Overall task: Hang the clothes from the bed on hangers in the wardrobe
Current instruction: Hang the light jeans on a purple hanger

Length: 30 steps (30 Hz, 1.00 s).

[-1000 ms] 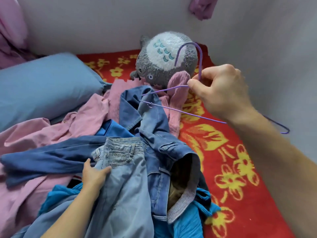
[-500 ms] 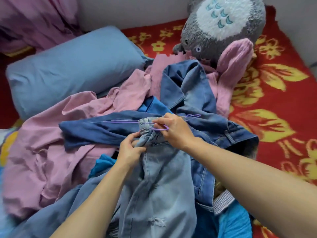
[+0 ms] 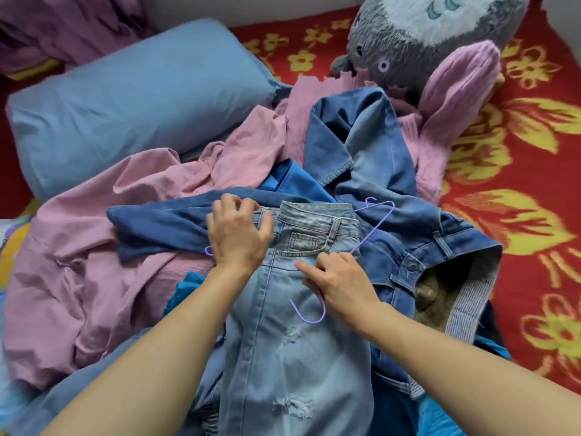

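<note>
The light-blue denim jeans lie on top of the clothes pile on the bed with the red flowered cover, and the thin purple wire hanger lies across their waistband. The left hand grips the waistband's left corner with curled fingers. The right hand holds the hanger near its hook, its index finger pressing on the bar.

Bed under a red cover with yellow flower print, right side and top of view. Big blue pillow lying flat at upper left. Grey plush toy with white belly at top right, near the pale wall along the top edge. Crumpled purple fabric in top-left corner. Soft, even light.
</note>
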### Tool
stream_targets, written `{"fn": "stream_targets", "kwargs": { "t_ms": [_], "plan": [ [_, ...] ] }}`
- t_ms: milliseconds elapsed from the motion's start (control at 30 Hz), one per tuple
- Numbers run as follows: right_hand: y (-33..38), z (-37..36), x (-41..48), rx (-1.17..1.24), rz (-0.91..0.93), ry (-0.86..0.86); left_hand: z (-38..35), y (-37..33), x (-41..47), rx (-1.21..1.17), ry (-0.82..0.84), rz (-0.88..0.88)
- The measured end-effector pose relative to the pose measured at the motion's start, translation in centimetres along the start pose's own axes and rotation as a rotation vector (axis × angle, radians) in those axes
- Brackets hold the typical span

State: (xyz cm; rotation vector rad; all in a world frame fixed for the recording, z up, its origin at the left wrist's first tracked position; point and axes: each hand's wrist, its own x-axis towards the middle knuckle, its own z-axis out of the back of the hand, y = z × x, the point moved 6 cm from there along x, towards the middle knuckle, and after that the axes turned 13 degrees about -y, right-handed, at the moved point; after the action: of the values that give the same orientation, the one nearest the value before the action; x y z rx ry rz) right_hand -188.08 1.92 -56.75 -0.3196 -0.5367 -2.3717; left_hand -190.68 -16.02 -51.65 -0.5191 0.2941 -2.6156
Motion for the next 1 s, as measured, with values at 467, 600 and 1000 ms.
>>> {"fn": "stream_targets", "kwargs": {
  "t_ms": [467, 600, 1000],
  "plan": [
    [1.1, 0.4, -1.5, -0.036, 0.087, -0.011, -5.0, -1.0, -0.5, 0.008, 0.343, 0.226],
    [1.7, 1.1, -1.5, -0.049, 0.088, -0.014, -4.3, -2.9, -0.6, -0.276, 0.352, 0.089],
    [3.5, 5.6, -2.3, -0.041, 0.235, -0.198, 2.4, 2.1, -5.1, -0.395, 0.417, -0.061]
  ]
}}
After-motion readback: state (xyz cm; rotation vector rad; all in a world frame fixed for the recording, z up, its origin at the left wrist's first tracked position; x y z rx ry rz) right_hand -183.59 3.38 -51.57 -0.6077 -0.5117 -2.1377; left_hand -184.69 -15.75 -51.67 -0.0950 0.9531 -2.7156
